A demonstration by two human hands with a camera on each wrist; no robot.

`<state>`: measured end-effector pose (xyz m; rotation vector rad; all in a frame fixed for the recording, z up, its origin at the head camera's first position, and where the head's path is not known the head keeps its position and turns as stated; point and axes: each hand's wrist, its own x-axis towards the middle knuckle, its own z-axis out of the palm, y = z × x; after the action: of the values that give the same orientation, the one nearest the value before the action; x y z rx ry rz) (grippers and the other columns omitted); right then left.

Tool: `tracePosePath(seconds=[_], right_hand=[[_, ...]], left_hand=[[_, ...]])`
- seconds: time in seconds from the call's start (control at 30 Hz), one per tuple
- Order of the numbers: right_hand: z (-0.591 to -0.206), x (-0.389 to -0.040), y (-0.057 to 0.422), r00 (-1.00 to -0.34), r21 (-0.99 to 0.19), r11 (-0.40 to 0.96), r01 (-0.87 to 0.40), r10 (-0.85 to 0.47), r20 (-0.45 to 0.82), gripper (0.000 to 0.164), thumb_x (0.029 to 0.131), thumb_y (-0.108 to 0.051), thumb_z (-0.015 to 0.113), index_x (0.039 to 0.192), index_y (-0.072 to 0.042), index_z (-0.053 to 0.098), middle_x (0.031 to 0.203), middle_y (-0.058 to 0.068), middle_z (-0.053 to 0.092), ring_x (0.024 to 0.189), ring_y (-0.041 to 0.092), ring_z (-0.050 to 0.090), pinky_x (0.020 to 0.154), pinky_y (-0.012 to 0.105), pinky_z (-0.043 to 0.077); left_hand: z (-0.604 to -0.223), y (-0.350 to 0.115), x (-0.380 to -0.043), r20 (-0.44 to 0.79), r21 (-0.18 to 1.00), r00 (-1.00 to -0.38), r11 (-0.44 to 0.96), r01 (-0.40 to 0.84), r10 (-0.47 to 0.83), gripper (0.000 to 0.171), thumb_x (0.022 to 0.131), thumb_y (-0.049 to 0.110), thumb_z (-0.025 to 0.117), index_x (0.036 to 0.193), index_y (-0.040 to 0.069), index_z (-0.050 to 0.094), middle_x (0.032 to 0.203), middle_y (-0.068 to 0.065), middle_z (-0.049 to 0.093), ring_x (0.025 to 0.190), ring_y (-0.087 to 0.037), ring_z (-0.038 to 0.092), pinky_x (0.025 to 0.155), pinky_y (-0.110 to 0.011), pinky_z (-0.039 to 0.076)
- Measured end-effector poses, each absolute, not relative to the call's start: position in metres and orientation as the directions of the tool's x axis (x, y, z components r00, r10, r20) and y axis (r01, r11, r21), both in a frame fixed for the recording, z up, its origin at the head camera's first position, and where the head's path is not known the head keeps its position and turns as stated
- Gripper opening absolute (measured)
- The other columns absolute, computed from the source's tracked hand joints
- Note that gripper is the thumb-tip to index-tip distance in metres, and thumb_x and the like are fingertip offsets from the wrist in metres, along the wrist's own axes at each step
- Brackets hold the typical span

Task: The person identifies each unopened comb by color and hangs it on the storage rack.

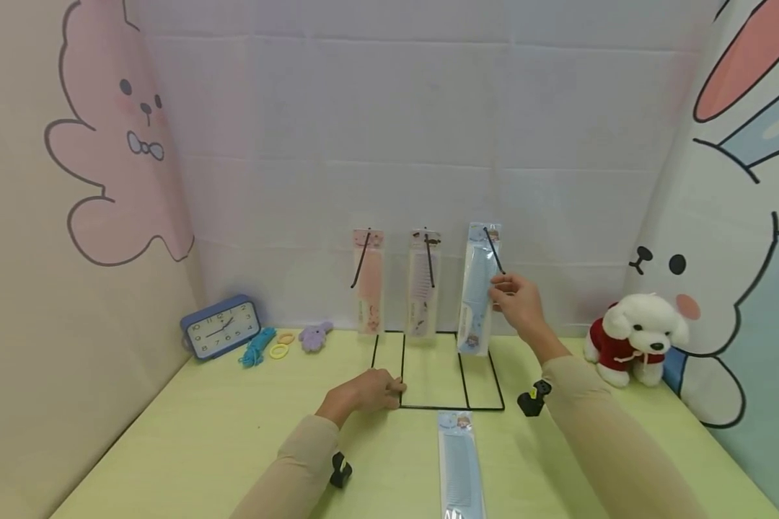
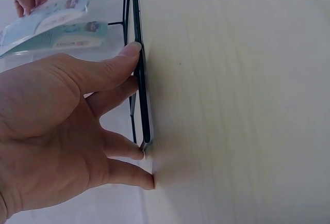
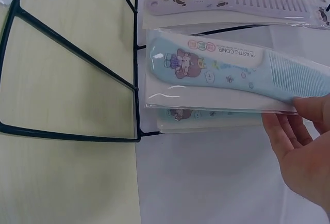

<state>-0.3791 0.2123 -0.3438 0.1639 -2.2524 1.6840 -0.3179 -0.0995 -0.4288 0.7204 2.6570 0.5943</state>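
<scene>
My right hand (image 1: 519, 301) pinches the edge of a packaged blue plastic comb (image 1: 477, 288), whose top hangs at a hook of the black wire rack (image 1: 451, 409). Behind it, in the right wrist view, part of another packaged blue comb (image 3: 216, 123) shows. A pink comb (image 1: 370, 285) and a lilac comb (image 1: 422, 288), both packaged, hang from the other hooks. Down at the rack's front left corner, my left hand (image 1: 371, 391) grips the base wire (image 2: 143, 95) between thumb and fingers. One more packaged blue comb (image 1: 461, 468) lies flat before the rack.
On the left stand a blue clock (image 1: 223, 328), a teal cord bundle (image 1: 256, 347), yellow rings (image 1: 278, 351) and a small purple toy (image 1: 314, 336). A white plush dog (image 1: 643, 335) in red sits at the right. A white cloth wall (image 1: 415, 130) closes the back.
</scene>
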Motion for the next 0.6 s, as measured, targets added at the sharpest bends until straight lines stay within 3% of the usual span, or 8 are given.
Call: tracePosePath(seconds=[0.17,0.37,0.6], right_hand=[[-0.348,-0.385,0.211,-0.937,-0.902,0.333,-0.277,0.114,0.330,0.023,0.098,0.000,0.059,0.119,0.010,0.057,0.116,0.025,0.058,0.104,0.034,0.061,0.078,0.026,0.058],[-0.354,-0.387,0.210,-0.936,-0.895,0.362,-0.261,0.131,0.326,0.027,0.098,0.001,0.058,0.123,0.010,0.056,0.122,0.027,0.056,0.108,0.034,0.060,0.086,0.029,0.057],[-0.358,-0.386,0.210,-0.934,-0.878,0.403,-0.258,0.128,0.334,0.032,0.099,-0.003,0.058,0.129,0.007,0.055,0.126,0.025,0.056,0.113,0.036,0.058,0.085,0.030,0.056]], left_hand=[[-0.430,-0.099,-0.318,-0.195,0.475,-0.821,0.784,0.400,0.537,0.044,0.098,0.018,0.066,0.140,0.010,0.060,0.149,-0.005,0.050,0.144,-0.034,0.033,0.117,-0.050,0.027],[-0.431,-0.099,-0.318,-0.193,0.462,-0.817,0.785,0.413,0.544,0.044,0.098,0.018,0.066,0.141,0.010,0.059,0.149,-0.004,0.051,0.145,-0.034,0.033,0.118,-0.050,0.025],[-0.428,-0.099,-0.316,-0.193,0.454,-0.821,0.791,0.411,0.537,0.043,0.099,0.019,0.064,0.141,0.011,0.059,0.149,-0.003,0.050,0.146,-0.033,0.031,0.118,-0.050,0.024]])
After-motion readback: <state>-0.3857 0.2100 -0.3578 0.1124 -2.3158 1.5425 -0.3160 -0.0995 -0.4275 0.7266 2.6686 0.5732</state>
